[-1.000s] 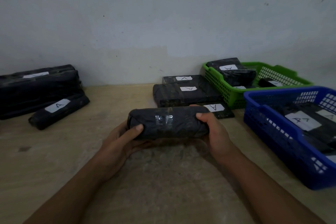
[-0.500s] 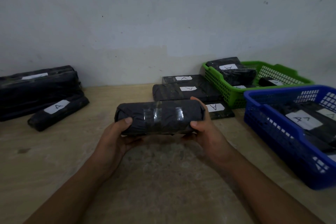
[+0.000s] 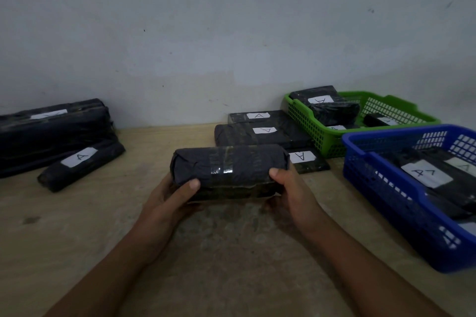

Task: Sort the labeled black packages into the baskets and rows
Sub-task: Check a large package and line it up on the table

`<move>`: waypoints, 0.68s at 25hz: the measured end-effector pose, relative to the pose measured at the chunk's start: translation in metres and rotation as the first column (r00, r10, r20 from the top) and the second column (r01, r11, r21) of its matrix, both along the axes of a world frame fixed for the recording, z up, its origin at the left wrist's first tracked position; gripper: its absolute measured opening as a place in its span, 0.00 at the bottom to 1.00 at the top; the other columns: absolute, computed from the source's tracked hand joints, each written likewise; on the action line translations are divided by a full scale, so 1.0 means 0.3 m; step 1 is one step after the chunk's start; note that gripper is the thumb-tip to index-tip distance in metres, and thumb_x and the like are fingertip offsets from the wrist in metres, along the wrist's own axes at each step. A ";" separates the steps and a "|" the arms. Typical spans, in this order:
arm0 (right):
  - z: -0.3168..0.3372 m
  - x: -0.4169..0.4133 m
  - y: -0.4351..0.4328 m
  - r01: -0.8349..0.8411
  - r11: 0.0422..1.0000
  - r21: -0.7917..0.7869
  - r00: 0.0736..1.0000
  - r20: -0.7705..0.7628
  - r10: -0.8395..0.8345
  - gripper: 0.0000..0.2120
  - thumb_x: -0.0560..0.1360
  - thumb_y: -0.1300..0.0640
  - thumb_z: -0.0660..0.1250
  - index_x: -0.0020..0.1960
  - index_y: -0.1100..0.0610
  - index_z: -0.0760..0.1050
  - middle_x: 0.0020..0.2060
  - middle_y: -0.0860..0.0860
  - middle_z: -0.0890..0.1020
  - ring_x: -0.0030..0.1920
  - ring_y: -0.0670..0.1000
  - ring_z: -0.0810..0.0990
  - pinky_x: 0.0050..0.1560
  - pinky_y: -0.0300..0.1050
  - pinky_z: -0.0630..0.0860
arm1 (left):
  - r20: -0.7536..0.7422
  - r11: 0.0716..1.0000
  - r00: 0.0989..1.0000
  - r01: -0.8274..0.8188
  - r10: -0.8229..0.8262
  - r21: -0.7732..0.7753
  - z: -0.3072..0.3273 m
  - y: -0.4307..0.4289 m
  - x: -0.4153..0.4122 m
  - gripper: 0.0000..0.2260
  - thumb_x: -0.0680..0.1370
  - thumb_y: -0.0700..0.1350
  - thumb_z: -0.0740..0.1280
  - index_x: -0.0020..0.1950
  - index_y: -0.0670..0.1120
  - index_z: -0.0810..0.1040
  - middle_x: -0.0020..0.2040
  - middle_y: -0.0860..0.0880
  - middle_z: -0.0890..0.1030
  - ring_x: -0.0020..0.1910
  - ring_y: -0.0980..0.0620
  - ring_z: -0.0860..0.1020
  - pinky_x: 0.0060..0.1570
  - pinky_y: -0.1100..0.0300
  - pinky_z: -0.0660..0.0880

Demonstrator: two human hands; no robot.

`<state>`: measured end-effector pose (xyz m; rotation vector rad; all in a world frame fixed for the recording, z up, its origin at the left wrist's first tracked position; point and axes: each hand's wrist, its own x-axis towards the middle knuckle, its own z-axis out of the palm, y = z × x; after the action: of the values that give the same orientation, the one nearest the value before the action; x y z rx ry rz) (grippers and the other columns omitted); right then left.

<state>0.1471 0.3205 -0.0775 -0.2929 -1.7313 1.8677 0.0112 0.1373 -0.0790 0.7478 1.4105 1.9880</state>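
Above the counter, left hand and right hand grip the taped package by its ends; no label shows, so it could be missorted.

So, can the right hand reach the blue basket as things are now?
Probably yes. The right hand lies just left of the blue basket, with only bare table between them. It grips the package together with the left hand, though, so it would carry that along or let go first.
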 end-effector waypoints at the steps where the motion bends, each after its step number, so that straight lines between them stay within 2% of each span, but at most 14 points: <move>1: 0.000 0.006 -0.007 -0.029 0.998 0.050 1.000 -0.006 0.030 0.20 0.64 0.41 0.68 0.56 0.35 0.77 0.54 0.42 0.84 0.59 0.48 0.80 0.53 0.43 0.76 | 0.043 1.000 0.999 -0.024 0.024 0.014 0.000 0.003 -0.007 0.40 0.52 0.60 0.81 0.62 0.50 0.76 0.57 0.47 0.83 0.53 0.47 0.83 0.45 0.55 0.81; 2: -0.001 0.012 -0.015 -0.060 0.991 0.122 0.998 -0.004 0.061 0.21 0.67 0.40 0.68 0.60 0.35 0.74 0.58 0.39 0.82 0.62 0.45 0.78 0.57 0.40 0.76 | 0.082 0.998 0.995 -0.052 0.050 0.027 0.001 0.006 -0.015 0.38 0.51 0.59 0.80 0.60 0.51 0.78 0.55 0.48 0.84 0.51 0.47 0.83 0.43 0.54 0.82; 4: -0.004 0.018 -0.030 -0.096 0.962 0.254 0.995 0.027 0.092 0.25 0.71 0.43 0.69 0.66 0.38 0.68 0.61 0.36 0.78 0.64 0.40 0.76 0.58 0.35 0.74 | 0.126 0.995 0.989 -0.088 0.083 0.039 0.000 0.005 -0.027 0.33 0.51 0.58 0.79 0.55 0.53 0.80 0.51 0.50 0.85 0.48 0.48 0.83 0.41 0.54 0.82; 6: -0.011 0.017 -0.030 -0.078 0.952 0.296 0.996 0.054 0.065 0.28 0.70 0.47 0.73 0.67 0.39 0.67 0.62 0.38 0.78 0.64 0.42 0.76 0.57 0.38 0.75 | 0.134 0.995 0.986 -0.099 0.094 0.033 0.001 0.008 -0.026 0.32 0.52 0.59 0.79 0.54 0.54 0.80 0.51 0.50 0.85 0.48 0.48 0.83 0.40 0.54 0.82; 8: -0.002 0.016 -0.026 -0.006 0.961 0.277 0.999 0.049 -0.008 0.28 0.70 0.47 0.76 0.67 0.41 0.69 0.62 0.41 0.80 0.62 0.43 0.78 0.57 0.40 0.77 | 0.118 0.995 0.989 -0.091 0.086 0.038 0.006 0.010 -0.016 0.38 0.49 0.65 0.80 0.56 0.54 0.79 0.52 0.51 0.85 0.48 0.49 0.84 0.39 0.55 0.82; 10: 0.016 0.020 -0.022 0.089 0.973 0.211 0.995 0.028 -0.097 0.22 0.68 0.45 0.73 0.61 0.44 0.75 0.57 0.44 0.83 0.57 0.41 0.81 0.52 0.37 0.79 | 0.080 0.998 0.995 -0.057 0.054 0.026 0.009 0.007 -0.005 0.38 0.51 0.67 0.79 0.56 0.53 0.79 0.52 0.52 0.85 0.50 0.50 0.84 0.41 0.57 0.82; 12: 0.027 0.019 -0.020 0.152 0.977 0.149 0.986 0.052 -0.161 0.19 0.67 0.41 0.70 0.55 0.46 0.78 0.51 0.45 0.85 0.52 0.43 0.84 0.47 0.36 0.79 | 0.043 1.000 0.999 -0.003 0.002 0.017 0.011 0.001 0.004 0.33 0.57 0.62 0.78 0.58 0.50 0.78 0.55 0.49 0.84 0.52 0.48 0.83 0.42 0.58 0.82; 13: 0.026 0.017 -0.016 0.176 0.976 0.125 0.978 0.087 -0.187 0.20 0.67 0.38 0.68 0.55 0.47 0.79 0.49 0.45 0.86 0.51 0.45 0.84 0.46 0.39 0.79 | 0.028 1.000 0.999 0.018 -0.018 0.011 0.008 -0.001 0.006 0.31 0.60 0.59 0.78 0.59 0.48 0.78 0.55 0.47 0.84 0.52 0.47 0.83 0.43 0.58 0.81; 15: 0.025 0.018 -0.013 0.187 0.980 0.072 0.974 0.119 -0.195 0.25 0.68 0.35 0.66 0.60 0.47 0.78 0.52 0.45 0.86 0.52 0.46 0.84 0.50 0.45 0.81 | -0.008 0.999 0.999 0.038 -0.038 -0.028 0.002 -0.002 0.011 0.24 0.66 0.51 0.75 0.60 0.45 0.77 0.54 0.45 0.84 0.52 0.46 0.83 0.45 0.57 0.82; 17: 0.021 0.017 -0.012 0.153 0.988 0.017 0.982 0.111 -0.154 0.26 0.72 0.36 0.66 0.65 0.49 0.75 0.55 0.46 0.85 0.55 0.46 0.83 0.57 0.47 0.79 | -0.060 0.997 0.998 0.000 -0.004 -0.077 -0.002 0.000 0.011 0.21 0.66 0.47 0.74 0.57 0.45 0.78 0.51 0.46 0.85 0.50 0.47 0.84 0.45 0.57 0.82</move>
<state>0.1521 0.3171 -0.0711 -0.5219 -1.7371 1.7613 0.0145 0.1373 -0.0797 0.7805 1.5116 1.9124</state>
